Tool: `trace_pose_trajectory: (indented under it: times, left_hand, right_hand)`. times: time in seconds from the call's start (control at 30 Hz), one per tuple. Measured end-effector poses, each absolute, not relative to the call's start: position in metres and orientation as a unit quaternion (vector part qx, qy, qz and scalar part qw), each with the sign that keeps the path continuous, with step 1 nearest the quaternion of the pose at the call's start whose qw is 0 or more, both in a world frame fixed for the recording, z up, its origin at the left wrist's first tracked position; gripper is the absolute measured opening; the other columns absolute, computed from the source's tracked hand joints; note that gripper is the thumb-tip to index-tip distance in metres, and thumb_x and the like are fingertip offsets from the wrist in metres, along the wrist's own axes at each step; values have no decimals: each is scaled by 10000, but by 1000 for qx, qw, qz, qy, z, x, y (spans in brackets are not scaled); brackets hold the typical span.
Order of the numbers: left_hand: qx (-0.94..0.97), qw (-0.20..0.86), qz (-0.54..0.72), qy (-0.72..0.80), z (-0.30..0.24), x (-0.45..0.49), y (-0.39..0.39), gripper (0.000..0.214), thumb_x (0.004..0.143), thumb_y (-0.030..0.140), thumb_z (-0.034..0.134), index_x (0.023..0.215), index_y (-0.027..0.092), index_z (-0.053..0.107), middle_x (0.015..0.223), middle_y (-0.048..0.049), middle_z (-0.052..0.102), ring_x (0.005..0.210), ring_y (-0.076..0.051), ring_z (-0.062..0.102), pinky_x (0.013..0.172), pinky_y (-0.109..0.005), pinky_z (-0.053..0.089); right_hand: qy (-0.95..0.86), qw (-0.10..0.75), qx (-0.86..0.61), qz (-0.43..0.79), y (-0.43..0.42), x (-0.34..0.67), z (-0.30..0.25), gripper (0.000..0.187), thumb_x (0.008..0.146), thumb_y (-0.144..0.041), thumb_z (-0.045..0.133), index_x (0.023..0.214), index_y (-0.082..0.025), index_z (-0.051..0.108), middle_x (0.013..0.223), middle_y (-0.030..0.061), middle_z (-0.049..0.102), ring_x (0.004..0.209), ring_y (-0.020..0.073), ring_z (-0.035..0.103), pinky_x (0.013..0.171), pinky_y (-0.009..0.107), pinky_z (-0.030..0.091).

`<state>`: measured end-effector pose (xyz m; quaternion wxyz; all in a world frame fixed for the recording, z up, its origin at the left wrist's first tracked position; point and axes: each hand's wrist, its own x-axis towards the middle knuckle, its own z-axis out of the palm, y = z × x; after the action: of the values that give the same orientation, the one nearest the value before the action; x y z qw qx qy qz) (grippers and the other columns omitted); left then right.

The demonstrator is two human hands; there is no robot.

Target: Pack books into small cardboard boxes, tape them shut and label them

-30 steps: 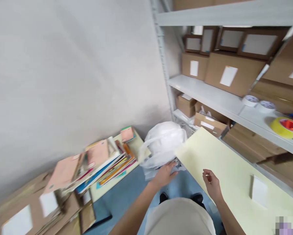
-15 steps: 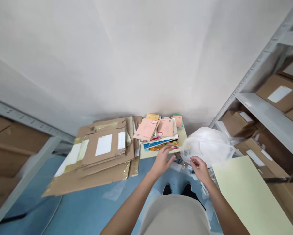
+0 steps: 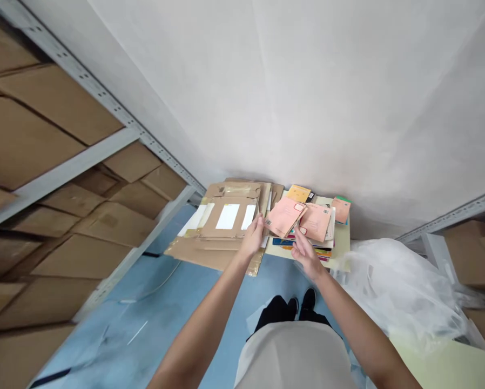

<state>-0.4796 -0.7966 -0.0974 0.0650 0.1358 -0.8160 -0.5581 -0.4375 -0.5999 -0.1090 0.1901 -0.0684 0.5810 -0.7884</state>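
A pink booklet (image 3: 283, 217) lies tilted on top of a stack of books (image 3: 281, 242) with blue, yellow and other coloured edges. At its left edge is my left hand (image 3: 254, 236), with fingers stretched upward along the side. My right hand (image 3: 306, 255) is at the booklet's lower right corner, fingers apart and lightly bent, in front of the stack. Another pink booklet (image 3: 317, 221) lies just right of the first. Behind them are a yellow booklet (image 3: 298, 193) and a smaller pink booklet (image 3: 341, 209) with a green edge below it.
Flattened cardboard boxes (image 3: 214, 246) with white labels are piled left of the books. A pale yellow board (image 3: 343, 237) lies under the stack. Translucent plastic wrap (image 3: 400, 292) bulges at the right. Shelves of cardboard boxes (image 3: 84, 216) flank the left side; a white wall (image 3: 307, 108) rises behind.
My view has swung left, bringing more of the left shelf in. Both hands have moved forward from the front of the stack to the edges of the top pink booklet.
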Motion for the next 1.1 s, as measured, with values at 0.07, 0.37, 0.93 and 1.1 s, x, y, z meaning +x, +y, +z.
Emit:
trace_pose_trajectory:
  times: [0.07, 0.37, 0.93, 1.1]
  left_hand:
    - [134, 55, -576, -804, -97, -479, -798, 604, 908, 612, 376, 1167, 139, 649, 1326, -170, 615, 1277, -312, 542, 1072, -452, 420]
    - [119, 83, -559, -817, -97, -454, -802, 536, 864, 610, 468, 1052, 152, 673, 1032, -113, 738, 999, -269, 670, 929, -408, 487]
    - [-13, -96, -707, -701, -122, -412, -813, 637, 798, 563, 632, 1279, 150, 571, 1228, -157, 635, 1020, -248, 645, 856, -382, 519]
    - [-102, -103, -680, -719, -123, -390, -791, 545, 840, 548, 598, 1271, 214, 574, 1336, -143, 542, 1217, -270, 538, 923, -394, 490]
  right_hand:
    - [568, 207, -71, -794, -613, -444, -112, 931, 711, -602, 731, 1502, -351, 309, 1628, 3, 165, 1509, 257, 83, 1211, 514, 143]
    - [654, 63, 18, -754, -636, -452, -126, 672, 763, -455, 693, 1365, -232, 494, 1473, 114, 479, 1367, 286, 446, 1086, 492, 426]
    - [574, -80, 173, -796, -658, -409, -123, 383, 661, -385, 742, 963, -222, 573, 970, 56, 730, 852, 216, 713, 733, 401, 606]
    - [552, -182, 233, -779, -647, -365, -112, 377, 667, -409, 764, 923, -232, 551, 933, 42, 735, 871, 210, 710, 799, 420, 594]
